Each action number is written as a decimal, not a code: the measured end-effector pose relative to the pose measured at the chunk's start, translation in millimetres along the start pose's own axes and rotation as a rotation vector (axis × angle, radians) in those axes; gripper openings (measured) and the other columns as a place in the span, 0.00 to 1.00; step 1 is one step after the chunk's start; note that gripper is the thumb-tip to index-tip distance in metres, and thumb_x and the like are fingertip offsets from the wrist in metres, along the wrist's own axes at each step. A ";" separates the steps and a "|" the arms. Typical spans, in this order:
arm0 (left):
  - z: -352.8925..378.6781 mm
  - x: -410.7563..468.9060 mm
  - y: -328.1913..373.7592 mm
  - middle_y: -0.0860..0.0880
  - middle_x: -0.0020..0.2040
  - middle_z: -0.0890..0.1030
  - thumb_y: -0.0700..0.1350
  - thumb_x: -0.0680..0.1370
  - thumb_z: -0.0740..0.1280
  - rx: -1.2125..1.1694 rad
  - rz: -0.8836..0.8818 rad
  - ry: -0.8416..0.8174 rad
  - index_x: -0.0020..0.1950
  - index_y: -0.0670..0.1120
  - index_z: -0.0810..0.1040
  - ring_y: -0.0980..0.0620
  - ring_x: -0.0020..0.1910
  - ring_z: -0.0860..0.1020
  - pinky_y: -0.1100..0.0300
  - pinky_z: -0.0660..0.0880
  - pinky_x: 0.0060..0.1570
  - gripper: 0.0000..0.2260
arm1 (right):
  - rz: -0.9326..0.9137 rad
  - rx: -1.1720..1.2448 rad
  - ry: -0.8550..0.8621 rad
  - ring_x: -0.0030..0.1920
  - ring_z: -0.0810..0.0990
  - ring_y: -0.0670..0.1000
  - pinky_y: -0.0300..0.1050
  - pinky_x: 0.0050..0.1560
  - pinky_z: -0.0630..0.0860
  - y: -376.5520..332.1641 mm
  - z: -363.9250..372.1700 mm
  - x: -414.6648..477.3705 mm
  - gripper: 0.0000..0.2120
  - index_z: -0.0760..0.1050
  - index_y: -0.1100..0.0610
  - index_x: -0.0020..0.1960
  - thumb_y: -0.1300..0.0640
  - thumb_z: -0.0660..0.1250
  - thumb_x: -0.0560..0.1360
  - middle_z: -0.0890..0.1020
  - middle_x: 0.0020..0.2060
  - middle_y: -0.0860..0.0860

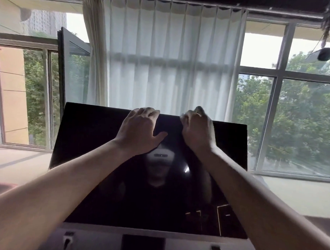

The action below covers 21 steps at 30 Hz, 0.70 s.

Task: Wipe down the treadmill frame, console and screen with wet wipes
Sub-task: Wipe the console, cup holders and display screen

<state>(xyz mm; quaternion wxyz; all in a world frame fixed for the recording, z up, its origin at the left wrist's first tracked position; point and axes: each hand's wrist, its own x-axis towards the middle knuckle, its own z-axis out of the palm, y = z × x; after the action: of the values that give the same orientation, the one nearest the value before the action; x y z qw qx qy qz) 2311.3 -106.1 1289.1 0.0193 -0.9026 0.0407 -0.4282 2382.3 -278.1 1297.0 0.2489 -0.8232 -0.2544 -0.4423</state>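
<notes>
So this is the top-edge pass on the screen (95, 140), the big dark panel that's tilted back and fills the middle of the view. Both hands are up at its top edge, near the centre. The left hand (139, 129) has its palm flat on the glass, thumb spread out below, and its fingers hooked over the top rim, so I'd guess it's bracing the panel. The right hand (197, 130) sits just beside it with the fingers bunched into a loose fist over the same rim. I honestly can't tell whether there's a wipe balled up inside, because none shows. If there is, my advice is to keep the brace hand where it is and run the wipe along the rim toward the screen's right corner. Then come back across to the left corner so you don't skip the strip under the bracing fingers. Go light on the pressure, since that panel looks like it pivots. The bare palm will probably leave a print, so do the glass face last in overlapping strokes running top to bottom. The grey console (98, 241) directly below the screen's bottom edge looks untouched so far.
</notes>
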 end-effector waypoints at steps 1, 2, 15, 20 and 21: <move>-0.3 -2.2 -6.4 0.46 0.75 0.72 0.63 0.79 0.65 0.006 -0.001 0.004 0.78 0.44 0.68 0.48 0.76 0.67 0.53 0.56 0.77 0.33 | -0.040 0.016 -0.038 0.41 0.79 0.58 0.48 0.43 0.75 -12.0 5.1 2.5 0.11 0.81 0.60 0.47 0.58 0.61 0.82 0.75 0.45 0.54; -0.7 -4.5 -14.2 0.46 0.75 0.72 0.63 0.79 0.65 0.010 -0.003 0.006 0.78 0.44 0.68 0.48 0.76 0.67 0.52 0.56 0.77 0.34 | -0.077 0.019 -0.070 0.40 0.78 0.57 0.48 0.42 0.76 -19.3 8.1 4.3 0.11 0.81 0.58 0.46 0.59 0.61 0.82 0.74 0.44 0.52; -22.8 -52.7 -106.9 0.44 0.75 0.72 0.61 0.77 0.69 0.052 -0.086 0.070 0.75 0.43 0.71 0.45 0.76 0.68 0.48 0.60 0.77 0.32 | -0.115 -0.012 -0.020 0.37 0.75 0.54 0.45 0.40 0.71 -97.4 41.5 11.6 0.10 0.81 0.60 0.45 0.59 0.63 0.81 0.76 0.44 0.54; -24.9 -59.6 -126.3 0.45 0.73 0.74 0.57 0.76 0.71 -0.030 -0.083 0.100 0.74 0.43 0.70 0.45 0.73 0.70 0.50 0.62 0.76 0.31 | -0.238 0.001 -0.123 0.37 0.76 0.56 0.48 0.39 0.75 -138.4 60.8 21.5 0.13 0.80 0.59 0.43 0.58 0.60 0.82 0.75 0.43 0.54; -24.9 -62.4 -130.7 0.45 0.73 0.74 0.57 0.76 0.71 -0.038 -0.090 0.107 0.75 0.42 0.70 0.45 0.74 0.70 0.50 0.62 0.76 0.32 | -0.231 0.007 -0.108 0.37 0.76 0.55 0.47 0.38 0.73 -130.3 57.3 21.3 0.15 0.80 0.59 0.44 0.55 0.60 0.84 0.76 0.43 0.54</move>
<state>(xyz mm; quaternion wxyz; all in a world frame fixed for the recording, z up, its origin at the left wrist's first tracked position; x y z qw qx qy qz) 2260.2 29.7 1265.8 -0.0194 -0.8796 0.0092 -0.4753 2343.7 -140.2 1311.5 0.1850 -0.8104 -0.3619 -0.4220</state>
